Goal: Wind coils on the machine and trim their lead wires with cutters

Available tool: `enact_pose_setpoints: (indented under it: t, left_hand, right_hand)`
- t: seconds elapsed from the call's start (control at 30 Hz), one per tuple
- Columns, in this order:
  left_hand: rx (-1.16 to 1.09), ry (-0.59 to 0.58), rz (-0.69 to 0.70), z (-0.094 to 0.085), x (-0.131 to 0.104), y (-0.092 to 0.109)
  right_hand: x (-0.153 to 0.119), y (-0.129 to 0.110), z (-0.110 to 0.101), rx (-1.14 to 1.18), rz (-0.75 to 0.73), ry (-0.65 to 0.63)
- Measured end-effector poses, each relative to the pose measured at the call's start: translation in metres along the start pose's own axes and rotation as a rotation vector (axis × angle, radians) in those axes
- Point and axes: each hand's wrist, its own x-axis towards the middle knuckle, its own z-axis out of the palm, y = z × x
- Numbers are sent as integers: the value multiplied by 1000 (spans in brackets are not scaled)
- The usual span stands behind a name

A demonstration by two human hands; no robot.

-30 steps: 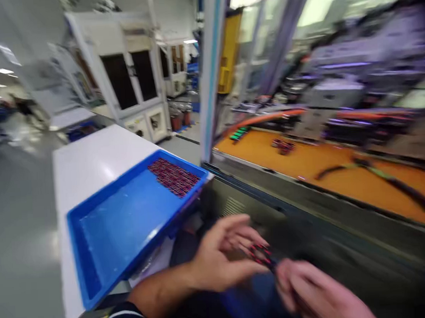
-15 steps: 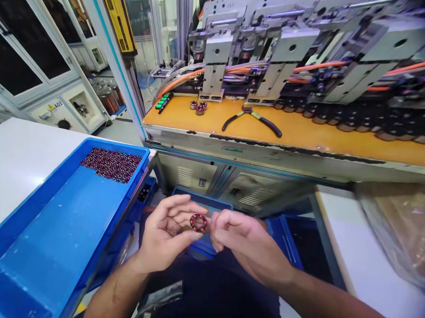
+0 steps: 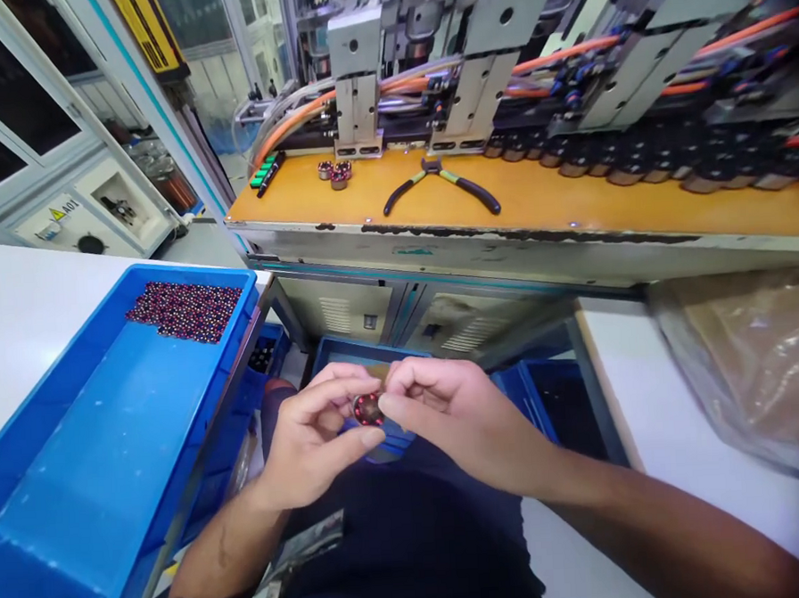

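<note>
The step in hand looks like close handwork on a small dark ring with red marks (image 3: 363,413), held just below the centre of the frame: the left hand (image 3: 309,439) grasps it between thumb and fingers, while the right hand (image 3: 449,412) brings its thumb over the ring's right edge, though I cannot tell whether those fingers pinch it. The next move seems to call for a steady left hold and fine right fingertip control, with the pliers (image 3: 431,166) lying untouched at upper centre.
</note>
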Motion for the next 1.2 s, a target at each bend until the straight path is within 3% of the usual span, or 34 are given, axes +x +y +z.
enact_pose_setpoints:
  t: [0.23, 0.47, 0.6, 0.73, 0.9, 1.03, 1.2]
  left_hand:
    - [-164, -8, -93, -4, -3, -3]
    - [-48, -9, -80, -2, 0, 0]
    - [-50, -24, -101, -4, -2, 1]
    - [-122, -79, -217, -6, -3, 3]
    - [-188, -178, -365, -1, -4, 4]
    - [-158, -112, -391, -2, -7, 3]
    - [-167, -41, -282, -5, -8, 2]
  right_hand:
    - [-1, 3, -22, -25, 87, -62]
    - [-3, -5, -19, 79, 187, -142]
    - [-5, -4, -30, 22, 211, -185]
    - [2, -12, -41, -126, 57, -162]
    - [18, -22, -29, -199, -186, -270]
    - [20, -19, -22, -242, -181, -153]
    - [7, -14, -23, -198, -17, -39]
